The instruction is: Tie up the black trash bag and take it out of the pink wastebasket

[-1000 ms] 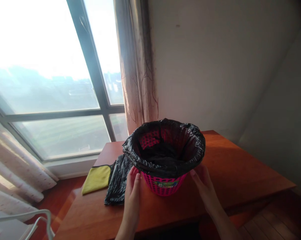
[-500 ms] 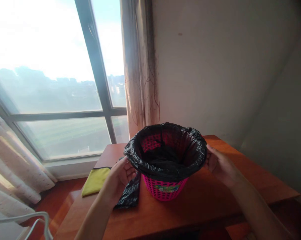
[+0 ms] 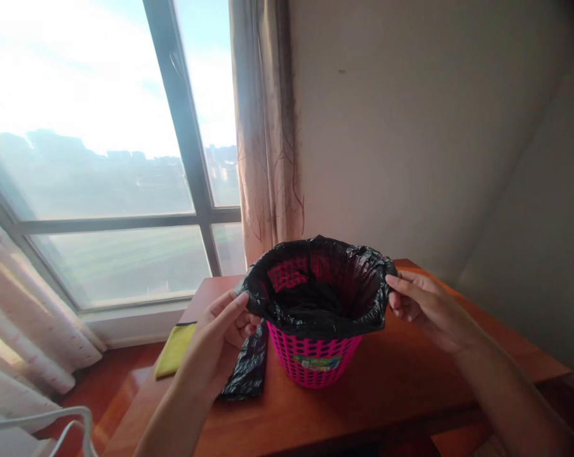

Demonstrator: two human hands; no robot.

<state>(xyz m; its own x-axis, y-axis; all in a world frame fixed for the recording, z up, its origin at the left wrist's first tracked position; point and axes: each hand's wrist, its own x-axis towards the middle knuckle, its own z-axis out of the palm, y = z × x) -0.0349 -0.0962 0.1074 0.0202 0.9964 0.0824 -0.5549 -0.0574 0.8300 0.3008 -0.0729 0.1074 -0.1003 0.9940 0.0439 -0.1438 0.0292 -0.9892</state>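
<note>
- Pink basket (image 3: 314, 374) is standing on the table (image 3: 392, 387), axis vertical, mouth facing up.
- Left hand (image 3: 224, 330) and right hand (image 3: 427, 308) are pinching the black liner (image 3: 315, 324) at opposite sides, fingertips closed.

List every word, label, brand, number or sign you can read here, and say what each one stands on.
No word, brand or number can be read.
Label on the front of the pink basket: a green, blue and yellow sticker with a small pale patch; any print on it is too small and blurred to read.
</note>
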